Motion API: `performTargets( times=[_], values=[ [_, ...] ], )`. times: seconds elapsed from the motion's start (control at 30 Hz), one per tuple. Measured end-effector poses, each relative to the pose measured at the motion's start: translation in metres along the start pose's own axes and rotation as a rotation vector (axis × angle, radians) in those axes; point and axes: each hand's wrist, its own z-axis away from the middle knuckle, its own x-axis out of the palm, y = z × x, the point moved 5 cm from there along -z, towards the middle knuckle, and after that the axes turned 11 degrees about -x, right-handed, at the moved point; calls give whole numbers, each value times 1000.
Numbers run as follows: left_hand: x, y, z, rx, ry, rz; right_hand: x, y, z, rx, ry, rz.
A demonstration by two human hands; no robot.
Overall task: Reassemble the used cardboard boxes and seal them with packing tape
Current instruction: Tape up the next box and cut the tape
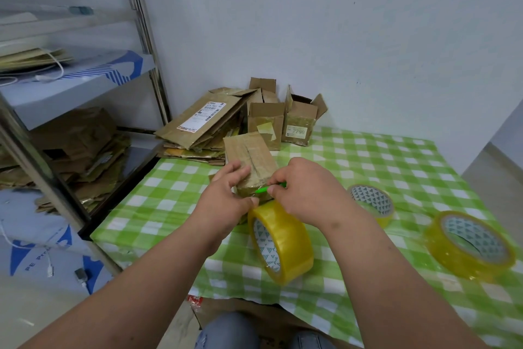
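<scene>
A small brown cardboard box (pixel 249 154) lies on the green checked tablecloth (pixel 368 156) at the middle of the table, its flaps closed with a seam along the top. My left hand (pixel 226 195) grips its near left corner. My right hand (pixel 305 187) pinches a thin green tool (pixel 268 188) against the box's near end. A roll of yellowish clear packing tape (pixel 283 244) stands on edge right below both hands, touching the box's near end.
Two more tape rolls (pixel 370 201) (pixel 469 246) lie flat at the right. Flattened boxes (pixel 203 122) and two open boxes (pixel 300 122) crowd the far end by the wall. A metal shelf rack (pixel 85 94) with cardboard stands at the left.
</scene>
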Motion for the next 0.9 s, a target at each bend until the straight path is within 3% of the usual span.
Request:
performTargets(
  times=[0.9],
  values=[
    [-1, 3, -3, -16, -14, -59, -6, 0, 0, 43, 36, 63]
  ],
)
